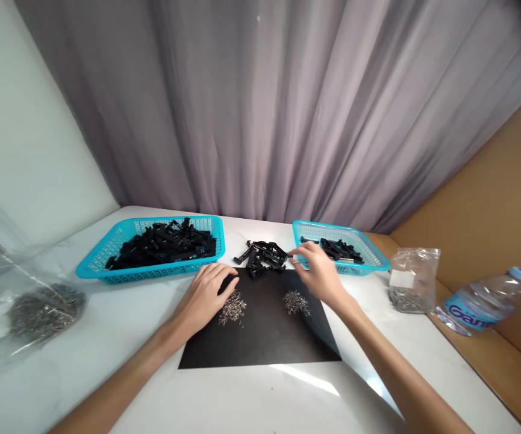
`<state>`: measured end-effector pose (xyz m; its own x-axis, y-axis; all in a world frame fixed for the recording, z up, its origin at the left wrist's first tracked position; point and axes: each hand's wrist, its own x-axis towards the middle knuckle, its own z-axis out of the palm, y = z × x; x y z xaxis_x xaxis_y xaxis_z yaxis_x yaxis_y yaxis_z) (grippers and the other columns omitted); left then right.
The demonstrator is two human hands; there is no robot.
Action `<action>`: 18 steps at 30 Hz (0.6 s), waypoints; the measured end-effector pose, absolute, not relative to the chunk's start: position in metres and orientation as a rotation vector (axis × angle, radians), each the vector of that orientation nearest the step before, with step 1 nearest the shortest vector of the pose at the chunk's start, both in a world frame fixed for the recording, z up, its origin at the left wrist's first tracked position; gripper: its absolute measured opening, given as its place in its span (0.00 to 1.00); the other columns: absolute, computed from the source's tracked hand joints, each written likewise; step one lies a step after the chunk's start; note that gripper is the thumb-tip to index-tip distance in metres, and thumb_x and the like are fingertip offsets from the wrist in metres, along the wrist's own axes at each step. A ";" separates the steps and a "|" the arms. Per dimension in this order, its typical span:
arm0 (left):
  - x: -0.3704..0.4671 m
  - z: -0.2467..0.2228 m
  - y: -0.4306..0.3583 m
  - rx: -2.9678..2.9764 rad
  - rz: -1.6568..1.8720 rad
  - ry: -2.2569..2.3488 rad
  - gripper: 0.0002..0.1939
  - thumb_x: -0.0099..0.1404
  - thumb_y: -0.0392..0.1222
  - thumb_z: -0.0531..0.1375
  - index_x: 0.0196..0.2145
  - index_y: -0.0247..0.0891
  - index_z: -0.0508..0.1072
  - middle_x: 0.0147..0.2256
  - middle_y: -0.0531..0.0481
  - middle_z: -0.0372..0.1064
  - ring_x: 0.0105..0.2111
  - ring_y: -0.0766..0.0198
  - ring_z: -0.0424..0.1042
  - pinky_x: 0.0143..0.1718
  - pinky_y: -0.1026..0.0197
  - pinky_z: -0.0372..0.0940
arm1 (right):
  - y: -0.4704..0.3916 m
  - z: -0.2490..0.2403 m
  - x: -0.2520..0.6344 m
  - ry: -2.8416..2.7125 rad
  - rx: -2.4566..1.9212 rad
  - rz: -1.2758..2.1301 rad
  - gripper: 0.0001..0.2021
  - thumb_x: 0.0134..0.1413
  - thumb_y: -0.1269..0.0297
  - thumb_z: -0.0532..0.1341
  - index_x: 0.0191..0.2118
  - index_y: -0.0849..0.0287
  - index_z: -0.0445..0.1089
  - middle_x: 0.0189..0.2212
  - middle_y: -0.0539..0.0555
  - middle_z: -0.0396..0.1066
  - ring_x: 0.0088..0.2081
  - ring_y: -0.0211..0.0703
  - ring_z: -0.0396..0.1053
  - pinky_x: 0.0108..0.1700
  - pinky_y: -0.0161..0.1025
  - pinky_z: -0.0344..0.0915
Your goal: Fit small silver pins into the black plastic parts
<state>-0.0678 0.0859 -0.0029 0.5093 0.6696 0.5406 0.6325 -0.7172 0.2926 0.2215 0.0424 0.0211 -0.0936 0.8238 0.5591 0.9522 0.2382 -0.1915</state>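
Observation:
My left hand [206, 294] rests at the left edge of a black mat [264, 343], thumb and fingers apart with nothing visible between them. Just beside its thumb lies a pile of small metal pins [233, 308]. Over the mat's far right corner, my right hand [320, 272] pinches the end of a black plastic part at the right side of a loose heap of black plastic parts [262, 256]. A second, smaller pile of metal pins [295, 302] sits on the mat below that hand.
A blue basket [152, 274] full of black parts stands at the left. Another blue basket [373, 265] holds fewer parts at the right. Clear bags of metal pieces [46, 313] [411, 295] flank the workspace. A water bottle [486, 304] leans at far right; a grey curtain [251, 108] hangs behind.

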 end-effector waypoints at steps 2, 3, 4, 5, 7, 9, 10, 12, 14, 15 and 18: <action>-0.070 -0.002 0.087 2.679 1.009 1.168 0.08 0.72 0.43 0.56 0.41 0.40 0.74 0.41 0.47 0.77 0.44 0.52 0.73 0.51 0.48 0.61 | 0.057 0.018 0.194 -2.009 -1.649 -0.266 0.10 0.68 0.67 0.59 0.50 0.57 0.75 0.49 0.60 0.73 0.51 0.52 0.70 0.44 0.42 0.71; -0.071 -0.002 0.087 2.678 1.014 1.173 0.07 0.72 0.43 0.57 0.41 0.40 0.74 0.40 0.47 0.77 0.43 0.52 0.73 0.51 0.48 0.61 | 0.064 0.016 0.185 -2.018 -1.675 -0.258 0.09 0.68 0.68 0.59 0.49 0.59 0.75 0.49 0.61 0.73 0.51 0.52 0.70 0.44 0.43 0.72; -0.072 -0.001 0.087 2.678 1.017 1.174 0.07 0.71 0.43 0.57 0.40 0.40 0.74 0.40 0.47 0.77 0.43 0.52 0.73 0.50 0.48 0.62 | 0.070 0.013 0.179 -2.020 -1.701 -0.249 0.10 0.68 0.66 0.60 0.51 0.59 0.74 0.50 0.61 0.72 0.51 0.52 0.71 0.45 0.44 0.73; -0.072 0.000 0.086 2.678 1.020 1.173 0.07 0.71 0.43 0.57 0.40 0.40 0.74 0.39 0.47 0.76 0.43 0.52 0.73 0.50 0.48 0.61 | 0.075 0.011 0.175 -2.018 -1.721 -0.241 0.12 0.68 0.63 0.61 0.53 0.59 0.72 0.52 0.60 0.72 0.50 0.50 0.72 0.47 0.46 0.73; -0.070 0.003 0.083 2.677 1.023 1.162 0.06 0.71 0.42 0.57 0.41 0.40 0.73 0.40 0.48 0.76 0.43 0.52 0.73 0.51 0.48 0.61 | 0.082 0.008 0.175 -2.008 -1.748 -0.230 0.10 0.68 0.62 0.61 0.51 0.59 0.72 0.50 0.58 0.73 0.49 0.48 0.73 0.48 0.47 0.73; -0.066 0.005 0.078 2.670 1.024 1.145 0.06 0.71 0.42 0.58 0.41 0.40 0.73 0.40 0.48 0.76 0.43 0.53 0.73 0.51 0.48 0.61 | 0.084 0.008 0.180 -1.999 -1.750 -0.228 0.06 0.69 0.67 0.59 0.45 0.60 0.73 0.44 0.58 0.76 0.47 0.48 0.72 0.44 0.42 0.71; -0.064 0.007 0.075 2.668 1.023 1.139 0.06 0.71 0.42 0.58 0.41 0.41 0.73 0.41 0.48 0.76 0.44 0.53 0.73 0.52 0.48 0.61 | 0.084 0.009 0.182 -1.992 -1.747 -0.229 0.06 0.68 0.70 0.58 0.42 0.60 0.73 0.40 0.58 0.76 0.46 0.49 0.72 0.40 0.40 0.69; -0.060 0.009 0.070 2.631 1.036 1.147 0.06 0.71 0.43 0.58 0.42 0.41 0.73 0.42 0.48 0.76 0.44 0.52 0.73 0.52 0.48 0.61 | 0.078 0.014 0.184 -1.972 -1.736 -0.231 0.07 0.69 0.72 0.56 0.43 0.60 0.72 0.39 0.59 0.77 0.45 0.50 0.72 0.37 0.39 0.66; -0.056 0.013 0.067 2.488 1.068 1.155 0.10 0.72 0.46 0.58 0.46 0.41 0.72 0.43 0.47 0.76 0.45 0.53 0.73 0.53 0.48 0.62 | 0.066 0.020 0.182 -1.958 -1.712 -0.224 0.08 0.71 0.69 0.55 0.46 0.59 0.71 0.40 0.59 0.77 0.45 0.49 0.72 0.37 0.39 0.64; -0.055 0.015 0.065 2.366 1.073 1.141 0.13 0.72 0.49 0.58 0.50 0.41 0.70 0.44 0.47 0.76 0.46 0.53 0.73 0.53 0.49 0.62 | 0.058 0.023 0.180 -1.969 -1.683 -0.210 0.07 0.72 0.67 0.55 0.46 0.57 0.70 0.41 0.57 0.77 0.45 0.48 0.72 0.38 0.38 0.64; -0.050 0.022 0.062 1.991 0.936 0.949 0.22 0.74 0.55 0.53 0.58 0.40 0.66 0.42 0.46 0.77 0.42 0.56 0.76 0.46 0.54 0.66 | 0.032 0.026 0.169 -2.069 -1.502 -0.109 0.05 0.70 0.62 0.59 0.44 0.52 0.72 0.39 0.52 0.77 0.43 0.45 0.71 0.41 0.38 0.65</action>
<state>-0.0504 0.0623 0.0221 0.4630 0.8360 0.2946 0.3056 -0.4626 0.8322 0.1691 0.0317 0.0258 -0.2033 0.8473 0.4907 0.8943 0.3647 -0.2592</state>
